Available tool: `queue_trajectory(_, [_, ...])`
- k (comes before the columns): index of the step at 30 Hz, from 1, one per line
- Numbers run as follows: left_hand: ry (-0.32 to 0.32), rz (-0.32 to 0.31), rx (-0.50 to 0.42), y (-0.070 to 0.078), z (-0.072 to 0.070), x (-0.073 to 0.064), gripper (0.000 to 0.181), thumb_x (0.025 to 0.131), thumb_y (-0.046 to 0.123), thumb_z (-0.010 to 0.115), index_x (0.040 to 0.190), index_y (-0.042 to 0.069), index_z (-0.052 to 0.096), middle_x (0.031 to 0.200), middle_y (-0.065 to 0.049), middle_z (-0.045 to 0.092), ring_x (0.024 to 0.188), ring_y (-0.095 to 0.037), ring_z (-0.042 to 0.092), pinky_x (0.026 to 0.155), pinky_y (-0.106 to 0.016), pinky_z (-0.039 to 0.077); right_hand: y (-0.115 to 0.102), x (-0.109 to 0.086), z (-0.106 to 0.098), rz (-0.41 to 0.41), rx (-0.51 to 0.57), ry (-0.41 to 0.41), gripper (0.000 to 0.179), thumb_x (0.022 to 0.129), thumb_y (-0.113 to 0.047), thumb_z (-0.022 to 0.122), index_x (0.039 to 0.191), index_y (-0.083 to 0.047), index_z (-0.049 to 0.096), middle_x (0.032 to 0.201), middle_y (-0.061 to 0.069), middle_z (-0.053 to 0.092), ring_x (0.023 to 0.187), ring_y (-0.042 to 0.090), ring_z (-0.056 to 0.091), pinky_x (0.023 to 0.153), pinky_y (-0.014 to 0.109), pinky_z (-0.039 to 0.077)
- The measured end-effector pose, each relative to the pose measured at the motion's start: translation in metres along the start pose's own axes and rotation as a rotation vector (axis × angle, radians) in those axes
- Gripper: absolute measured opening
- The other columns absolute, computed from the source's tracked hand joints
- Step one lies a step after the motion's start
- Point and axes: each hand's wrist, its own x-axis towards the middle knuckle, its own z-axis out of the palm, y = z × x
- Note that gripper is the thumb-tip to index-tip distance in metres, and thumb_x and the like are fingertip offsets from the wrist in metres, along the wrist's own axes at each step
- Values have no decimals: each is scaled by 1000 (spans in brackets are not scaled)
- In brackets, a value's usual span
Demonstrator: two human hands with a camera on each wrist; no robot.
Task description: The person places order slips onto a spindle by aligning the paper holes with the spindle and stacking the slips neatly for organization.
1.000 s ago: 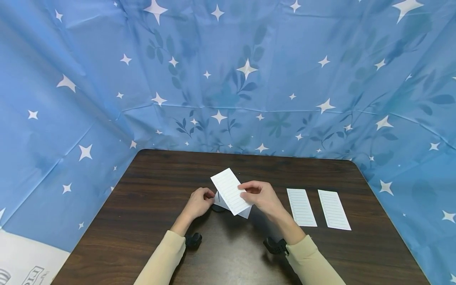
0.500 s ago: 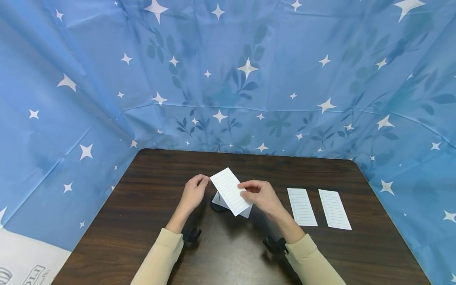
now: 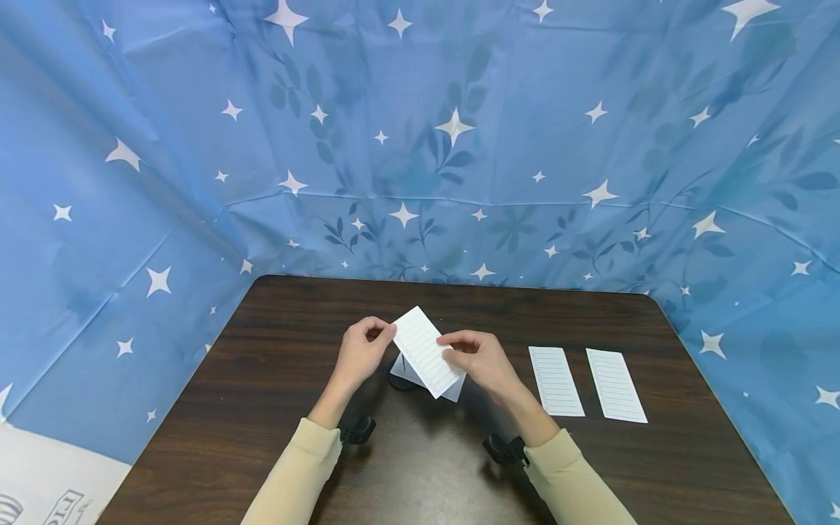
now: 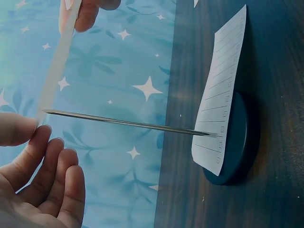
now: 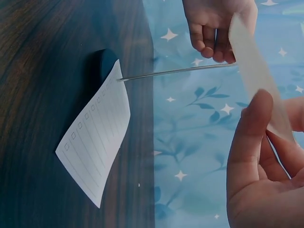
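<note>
Both hands hold a lined white paper slip [image 3: 423, 346] above a bill spike with a round black base [image 4: 242, 142]. My left hand [image 3: 362, 350] pinches the slip's left corner between thumb and forefinger, its other fingers loosely curled. On the right edge, my right hand [image 3: 482, 362] pinches the slip between thumb and fingers. The metal spike [image 4: 128, 124] stands upright, its tip right at the underside of the held slip in the left wrist view. Lower down, another lined slip [image 5: 97, 128] is pierced by the spike and lies tilted over the base.
Two more lined slips, one nearer [image 3: 556, 381] and one farther right [image 3: 616, 386], lie flat on the dark wood table [image 3: 275, 408]. A blue star-patterned cloth [image 3: 420, 146] hangs behind and beside the table.
My left hand has left the area by the base and lower slip, moved up, and now pinches the upper slip's left corner. The right hand has stayed nearly still, holding the slip.
</note>
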Motion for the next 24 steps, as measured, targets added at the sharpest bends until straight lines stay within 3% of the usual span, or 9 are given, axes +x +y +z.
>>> queue_trajectory(6, [-6,-15,-7,-1,1,-1,17,98,22,69,93,6,74,87,-4,68,80,-19,59,77,-37,48,3,-2,-1,21,13,-25,27,91,-1,69,118,3,71,103,18,70,72,21,63,57,34,52])
queue_trajectory(16, [-14,-6,2,-5,2,-1,17,98,21,68,94,6,74,88,-4,68,80,-19,59,74,-36,48,9,-2,-3,-12,43,-91,32,91,0,71,121,8,67,104,21,71,74,20,65,62,45,57])
queue_trajectory(24, [-17,8,30,-7,2,-2,13,98,17,68,94,5,73,89,-6,68,80,-22,59,74,-38,48,14,-2,-3,-26,34,-117,32,92,1,71,123,9,66,103,22,71,75,21,66,62,45,57])
